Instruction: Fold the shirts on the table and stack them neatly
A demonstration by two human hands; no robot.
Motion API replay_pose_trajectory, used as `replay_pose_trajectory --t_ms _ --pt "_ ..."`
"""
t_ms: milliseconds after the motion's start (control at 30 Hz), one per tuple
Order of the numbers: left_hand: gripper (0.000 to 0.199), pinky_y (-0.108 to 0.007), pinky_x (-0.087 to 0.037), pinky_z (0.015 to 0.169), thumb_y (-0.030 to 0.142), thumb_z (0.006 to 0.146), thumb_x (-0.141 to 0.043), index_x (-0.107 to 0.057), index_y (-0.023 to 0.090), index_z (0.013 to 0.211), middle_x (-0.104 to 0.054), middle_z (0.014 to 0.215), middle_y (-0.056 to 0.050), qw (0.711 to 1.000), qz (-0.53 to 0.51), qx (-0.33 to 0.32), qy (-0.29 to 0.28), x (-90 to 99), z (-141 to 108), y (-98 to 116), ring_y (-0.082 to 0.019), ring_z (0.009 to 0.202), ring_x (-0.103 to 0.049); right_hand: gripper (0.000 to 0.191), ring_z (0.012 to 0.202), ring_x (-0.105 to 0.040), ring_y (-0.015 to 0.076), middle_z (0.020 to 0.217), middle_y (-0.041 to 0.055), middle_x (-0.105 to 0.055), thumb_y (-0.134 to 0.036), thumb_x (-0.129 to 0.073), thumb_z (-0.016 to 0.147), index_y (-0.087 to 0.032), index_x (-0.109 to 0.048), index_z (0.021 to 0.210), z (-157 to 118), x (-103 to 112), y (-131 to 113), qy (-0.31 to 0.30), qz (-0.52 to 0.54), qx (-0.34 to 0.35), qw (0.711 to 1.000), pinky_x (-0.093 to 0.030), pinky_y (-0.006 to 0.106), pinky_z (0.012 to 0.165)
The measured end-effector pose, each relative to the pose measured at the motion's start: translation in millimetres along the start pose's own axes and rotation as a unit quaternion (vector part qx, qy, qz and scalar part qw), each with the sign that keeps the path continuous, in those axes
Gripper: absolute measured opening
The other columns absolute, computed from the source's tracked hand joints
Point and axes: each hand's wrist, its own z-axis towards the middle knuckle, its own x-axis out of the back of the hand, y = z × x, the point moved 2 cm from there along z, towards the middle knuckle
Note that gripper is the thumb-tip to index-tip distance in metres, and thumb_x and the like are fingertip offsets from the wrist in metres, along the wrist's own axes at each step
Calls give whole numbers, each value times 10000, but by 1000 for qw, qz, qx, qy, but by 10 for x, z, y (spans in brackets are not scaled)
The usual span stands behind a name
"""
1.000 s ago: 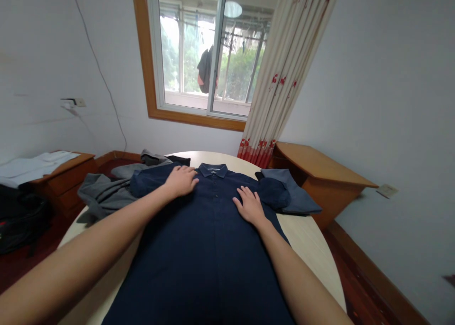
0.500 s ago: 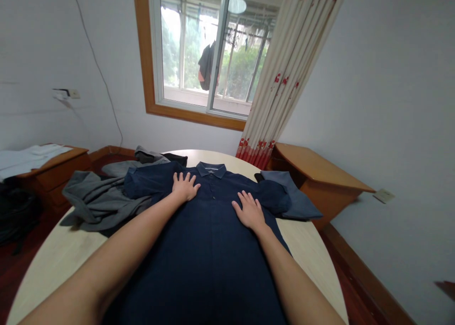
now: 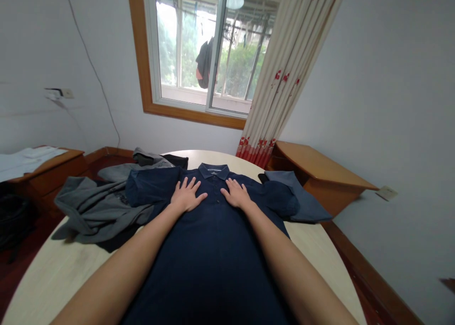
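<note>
The shirt [image 3: 213, 249] lies lengthwise below its collar [image 3: 213, 171]; left hand [image 3: 186, 197] and right hand [image 3: 236, 193] rest flat on it, grips released, the right one nearer the collar.

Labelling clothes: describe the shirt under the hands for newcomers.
Before the window stands a round table. Across its middle lies a navy shirt under left hand and right hand. Unlike the crumpled grey clothes at left, it's spread flat, collar toward the window.
</note>
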Motion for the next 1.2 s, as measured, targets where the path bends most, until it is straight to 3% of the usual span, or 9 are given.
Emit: replay_pose_trajectory --t_ms 167,367,500,600,700,833,933,1033,1200 --pt "827 -558 -125 1195 750 916 -197 -285 240 1561 -153 1633 -48 1000 -1 0 4 -33 12 -17 -350 1505 -80 721 1517 -111 228 1645 60 -165 -589 -192 986 -160 -261 1562 205 -172 324 41 1 -67 997 -96 468 1212" --pt "831 -551 -128 1199 753 913 -202 -293 238 1559 -160 1632 -41 1000 -7 -3 8 -62 40 -52 -340 1507 -77 734 1517 -105 247 1644 95 -154 -568 -188 987 -118 -236 1565 312 -84 565 49 -11 -152 987 -105 499 1205" --pt "835 -549 -138 1195 763 907 -194 -298 249 1557 -161 1632 -44 1000 -10 -8 7 -51 43 -52 -341 1506 -84 707 1515 -116 274 1639 115 -161 -525 -180 1000 -99 -247 1560 194 -26 369 42 -19 -160 986 -93 542 1196" --pt "835 -549 -144 1193 752 914 -203 -294 229 1558 -161 1633 -57 1000 -11 -7 6 -47 38 -48 -344 1506 -85 687 1516 -121 256 1638 92 -173 -529 -205 1004 -124 -281 1554 -94 -56 30 45 -27 -59 997 -71 516 1207" --pt "782 -540 -160 1188 710 936 -231 -314 234 1551 -186 1629 -61 1000 -4 -8 18 -44 25 -37 -345 1502 -115 684 1515 -138 239 1635 78 -191 -563 -234 999 -171 -288 1556 -456 -124 -249 2 -12 38 999 -86 486 1213" --pt "688 -505 -205 1176 619 977 -242 -355 228 1532 -240 1618 -76 999 21 -2 31 1 -25 20 -334 1488 -190 670 1514 -147 254 1634 77 -190 -554 -268 998 -181 -294 1554 -766 -142 -266 -17 10 30 999 -109 502 1208" --pt "613 -496 -245 1157 539 989 -311 -420 207 1493 -326 1584 -108 997 58 -18 37 136 -113 71 -323 1443 -312 621 1509 -171 229 1624 71 -234 -508 -282 1008 -182 -343 1533 -833 -134 -136 19 21 22 999 -117 473 1212" --pt "562 -517 -231 1160 500 967 -394 -505 192 1424 -434 1521 -129 992 80 -35 86 407 -227 -8 -316 1382 -408 586 1496 -218 210 1601 75 -303 -475 -299 1011 -168 -408 1498 -845 -148 -47 51 37 38 997 -135 437 1214" --pt "586 -556 -367 1047 536 924 -407 -595 130 1302 -538 1411 -199 981 93 113 129 924 -371 -682 -382 1274 -501 560 1483 -254 219 1582 88 -346 -462 -348 1002 -175 -448 1473 -852 -170 -27 64 50 48 995 -157 436 1207"
